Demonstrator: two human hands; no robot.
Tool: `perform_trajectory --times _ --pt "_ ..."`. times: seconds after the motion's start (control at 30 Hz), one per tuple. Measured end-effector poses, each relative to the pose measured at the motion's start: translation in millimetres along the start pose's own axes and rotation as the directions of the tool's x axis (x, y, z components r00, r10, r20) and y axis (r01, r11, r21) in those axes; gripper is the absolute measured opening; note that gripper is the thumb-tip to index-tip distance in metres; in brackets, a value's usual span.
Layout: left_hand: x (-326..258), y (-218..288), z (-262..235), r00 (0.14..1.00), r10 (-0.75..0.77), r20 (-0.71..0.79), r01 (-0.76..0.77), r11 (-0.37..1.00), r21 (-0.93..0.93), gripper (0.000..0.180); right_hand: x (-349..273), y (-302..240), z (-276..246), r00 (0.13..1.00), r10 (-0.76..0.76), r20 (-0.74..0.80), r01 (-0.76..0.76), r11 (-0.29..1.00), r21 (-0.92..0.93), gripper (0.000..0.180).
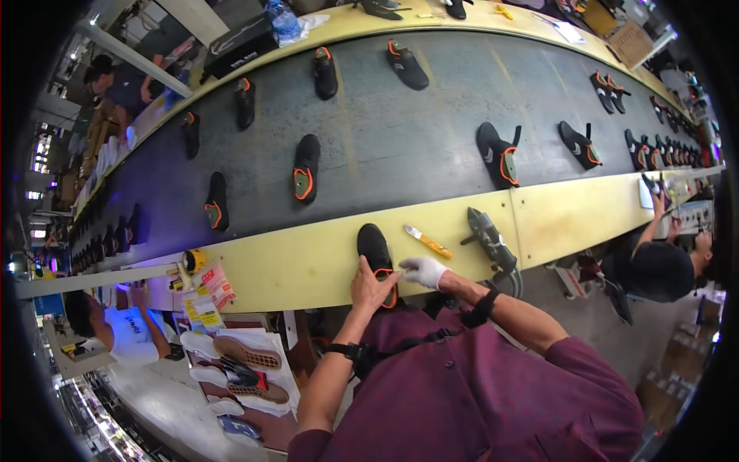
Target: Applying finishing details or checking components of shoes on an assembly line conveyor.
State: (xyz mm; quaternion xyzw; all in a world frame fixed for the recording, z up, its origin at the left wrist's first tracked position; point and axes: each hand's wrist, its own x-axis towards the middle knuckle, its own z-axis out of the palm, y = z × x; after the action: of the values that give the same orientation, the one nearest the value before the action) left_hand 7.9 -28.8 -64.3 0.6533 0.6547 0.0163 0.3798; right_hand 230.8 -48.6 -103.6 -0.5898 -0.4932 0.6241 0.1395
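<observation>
A black shoe [373, 245] with orange trim round its opening lies on the yellow ledge in front of me, toe pointing away. My bare left hand [371, 286] grips its heel end, covering much of the opening. Just to the right, my right hand [423, 272] wears a white glove. Its fingers are curled together close to the left fingertips, and whatever they may pinch is too small to make out. A yellow utility knife [428, 241] rests on the ledge beyond the right hand. Right of it lies a dark, gun-shaped tool [490, 240] with a hose.
Beyond the ledge runs a dark conveyor belt [431, 146] carrying several black shoes, including one shoe [305, 169] ahead on the left. A tape dispenser [192, 262] stands at the ledge's left. Below it, a rack [269, 358] holds shoes. Co-workers sit at left and right.
</observation>
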Motion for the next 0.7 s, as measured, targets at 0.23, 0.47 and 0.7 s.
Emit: perform_trajectory --times 0.23,0.47,0.7 --pt "-11.3 -33.4 7.5 0.999 0.044 0.023 -0.041 0.992 -0.116 0.114 3.8 2.2 -30.1 0.817 -0.213 -0.536 -0.239 0.72 -0.651 0.028" --pt "27.9 -24.2 -13.0 0.859 0.5 0.112 -0.493 0.866 -0.084 0.084 14.3 33.5 -38.3 0.859 0.08 -0.506 -0.359 0.799 -0.483 0.028" --pt "70.2 17.1 -18.5 0.776 0.537 0.329 -0.595 0.797 0.103 0.082 -48.4 29.9 -50.2 0.812 0.041 -0.583 -0.249 0.927 -0.281 0.031"
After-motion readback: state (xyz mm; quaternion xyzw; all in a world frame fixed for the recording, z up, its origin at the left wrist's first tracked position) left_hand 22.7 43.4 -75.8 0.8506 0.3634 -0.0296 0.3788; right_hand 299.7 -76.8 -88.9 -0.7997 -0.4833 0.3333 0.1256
